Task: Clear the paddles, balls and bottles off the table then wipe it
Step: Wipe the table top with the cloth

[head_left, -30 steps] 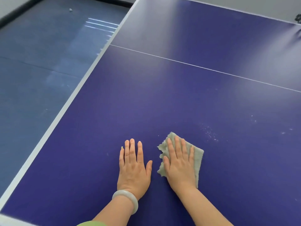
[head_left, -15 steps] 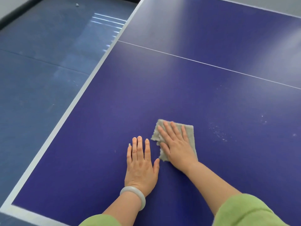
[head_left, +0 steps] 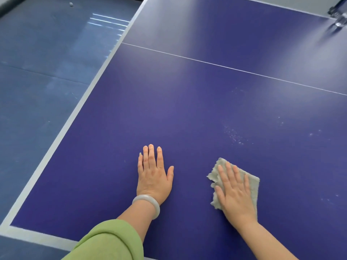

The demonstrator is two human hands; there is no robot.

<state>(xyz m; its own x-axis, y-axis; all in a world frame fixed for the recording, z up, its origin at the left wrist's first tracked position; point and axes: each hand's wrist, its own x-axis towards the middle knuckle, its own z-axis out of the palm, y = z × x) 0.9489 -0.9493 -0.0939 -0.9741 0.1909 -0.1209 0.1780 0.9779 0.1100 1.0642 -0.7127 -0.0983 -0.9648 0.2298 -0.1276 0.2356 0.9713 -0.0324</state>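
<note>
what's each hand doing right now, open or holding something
Left hand: open, fingers flat on the table, holding nothing.
Right hand: open, straight fingers pressing the cloth onto the table.

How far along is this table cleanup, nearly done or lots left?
Clearing looks done: the table shows no paddles, balls or bottles, though something blurred sits at its far right corner. In hand: the right hand presses the cloth flat; the left hand rests alongside. Left: white specks ahead of the cloth.

Left hand [head_left: 153, 177] and right hand [head_left: 234, 192] lie flat, palms down.
</note>
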